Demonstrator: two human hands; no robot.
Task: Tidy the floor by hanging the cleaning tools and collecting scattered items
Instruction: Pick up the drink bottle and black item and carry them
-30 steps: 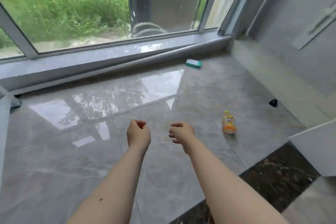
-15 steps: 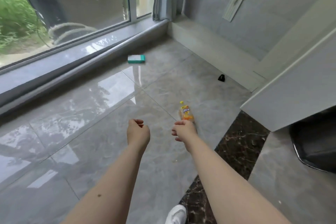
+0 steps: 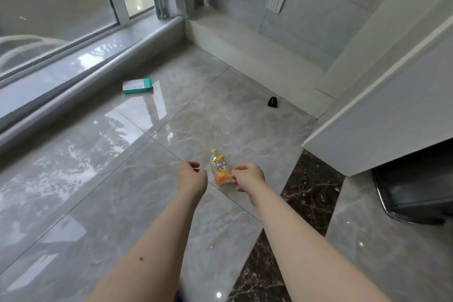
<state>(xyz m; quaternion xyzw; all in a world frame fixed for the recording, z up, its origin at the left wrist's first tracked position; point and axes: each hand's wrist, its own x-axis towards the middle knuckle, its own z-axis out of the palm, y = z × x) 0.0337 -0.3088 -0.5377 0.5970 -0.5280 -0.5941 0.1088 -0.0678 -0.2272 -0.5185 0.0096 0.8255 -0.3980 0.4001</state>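
Note:
A small orange drink bottle with a yellow cap lies on the glossy grey floor tiles. A teal and white box lies on the floor by the window ledge. A small black object sits near the wall's base. My left hand and my right hand are stretched out in front of me, fingers loosely curled and holding nothing. In the picture the bottle shows between the two hands, its lower end partly covered by my right hand. I cannot tell whether the hand touches it.
A raised window ledge runs along the left. A tiled step and wall close the far side. A white panel juts in at the right above a dark marble strip. A black object sits at the lower right.
The view has swung right and closer to the bottle. Both hands stay outstretched and loosely curled; the bottle now appears between them instead of off to the right.

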